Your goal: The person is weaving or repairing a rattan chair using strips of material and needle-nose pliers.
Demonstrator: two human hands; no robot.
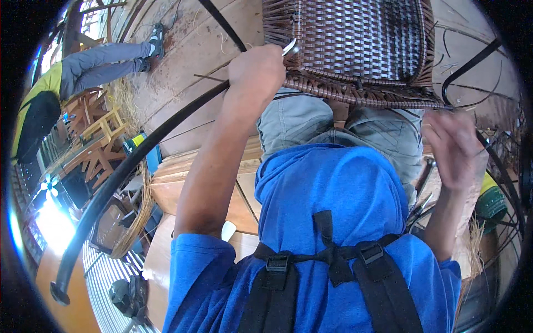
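Observation:
My left hand (pixel 258 69) is closed, a bright metal tool tip (pixel 290 48) jutting from it beside the left edge of the woven seat; the rest of the tool is hidden in the fist. Shiny brown strips make up this seat (pixel 355 44), with a thick wrapped rim (pixel 355 94) resting over my lap. A long black curved rod (pixel 150 141) runs from near my left wrist to the lower left; whether I grip it too cannot be seen. My right hand (pixel 455 147) is raised off the seat's near right corner, its fingers smeared by motion.
Wooden planks (pixel 205 172) lie beside my left leg. A black strip (pixel 472 64) curves past the seat's right side. Handled tools (pixel 425 183) sit by my right leg. Another person's grey-trousered legs (pixel 105 61) extend at the far left, near wooden frames (pixel 100 139).

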